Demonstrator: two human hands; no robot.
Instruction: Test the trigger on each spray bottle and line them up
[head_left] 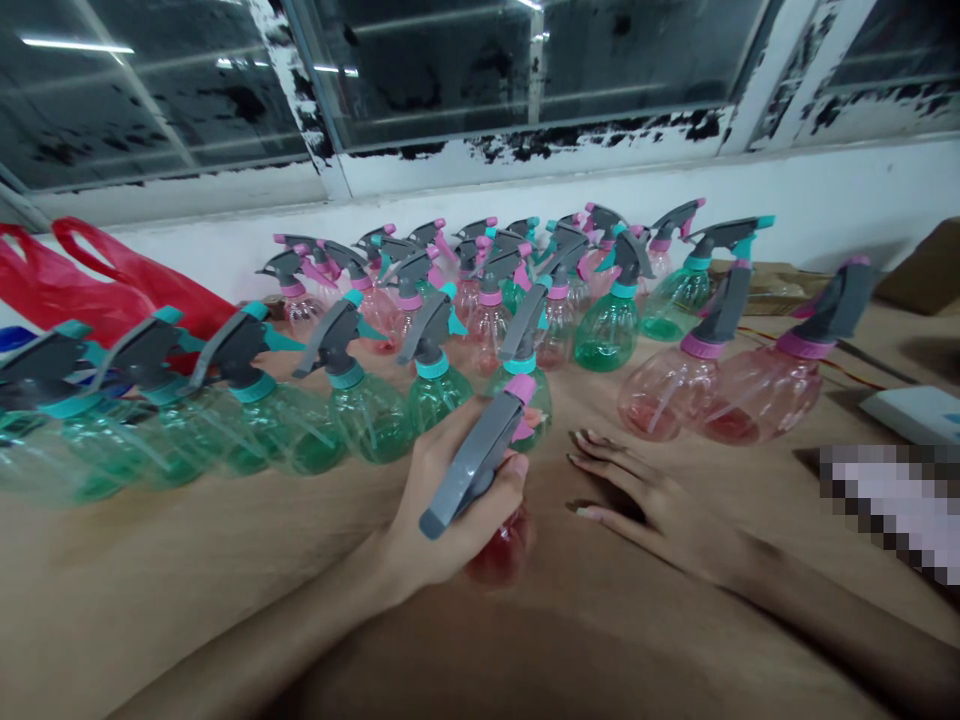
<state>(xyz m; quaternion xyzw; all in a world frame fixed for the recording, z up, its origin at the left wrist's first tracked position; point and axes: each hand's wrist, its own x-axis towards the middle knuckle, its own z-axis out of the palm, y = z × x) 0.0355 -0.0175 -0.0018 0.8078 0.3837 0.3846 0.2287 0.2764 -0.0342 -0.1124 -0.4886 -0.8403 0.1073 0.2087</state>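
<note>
My left hand [442, 500] is wrapped round a pink spray bottle [499, 555] near the table's front middle. Its grey trigger head with a pink nozzle points away from me, and my fingers hide the neck. To the right, my right hand [645, 500] rests with fingers apart on or just above the tabletop, holding nothing. Beyond my left hand, a row of green spray bottles [371, 415] with grey heads and turquoise collars runs to the left edge. Two pink spray bottles [757, 400] stand beyond my right hand.
A cluster of pink and green spray bottles [491, 335] stands at the back of the wooden table [225, 590]. A red plastic bag [127, 275] lies at the back left. Cardboard [772, 285], a white box [915, 415] and a thin cable are at the right. Windows line the wall.
</note>
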